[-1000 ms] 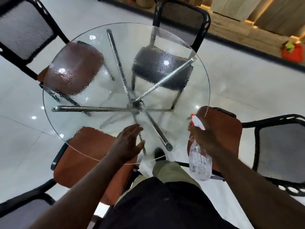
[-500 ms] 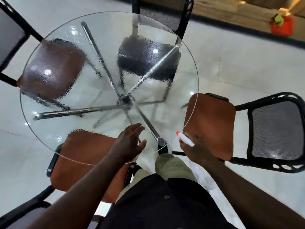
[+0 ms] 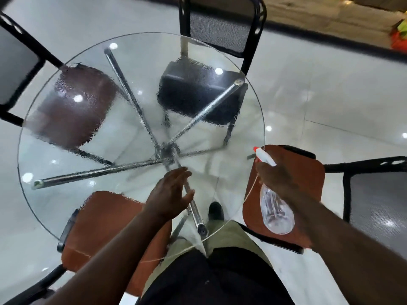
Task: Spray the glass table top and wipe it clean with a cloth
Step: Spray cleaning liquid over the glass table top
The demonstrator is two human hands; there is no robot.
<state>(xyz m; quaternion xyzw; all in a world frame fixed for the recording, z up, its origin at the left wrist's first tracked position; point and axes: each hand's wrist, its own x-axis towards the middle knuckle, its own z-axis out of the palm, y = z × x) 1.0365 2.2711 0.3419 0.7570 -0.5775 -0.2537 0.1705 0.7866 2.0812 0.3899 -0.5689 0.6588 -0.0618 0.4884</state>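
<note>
A round glass table top (image 3: 141, 62) is seen from above. It is held up by shiny metal legs (image 3: 99, 171) that meet in the middle under the glass. Much of the glass on the far side and the left side is covered with small wet drops (image 3: 66, 89), so the things under it look wavy. The near part of the glass looks clearer.

The left hand (image 3: 169, 192) is held flat over the near part of the glass. Its fingers are straight and the thumb is stuck out to the right. Nothing is held in it. It cannot be told if the glass is touched or if the hand is just above it.

A clear spray bottle (image 3: 276, 212) is gripped by the right hand (image 3: 275, 177), with the fingers curled round its neck. The bottle is held just past the right edge of the table, above an orange chair seat (image 3: 306, 172). Its white nozzle (image 3: 263, 157), which has a red tip, is pointed to the far left, at the glass. The round body of the bottle is tilted toward the near side.

Another orange seat (image 3: 105, 227) is tucked under the near left edge. A brown seat (image 3: 74, 111) is seen through the wet glass on the far left, and a black seat (image 3: 198, 93) on the far side. A shiny white floor (image 3: 330, 95) is spread under it all. A dark shoe (image 3: 215, 211) is seen through the near part of the glass.
</note>
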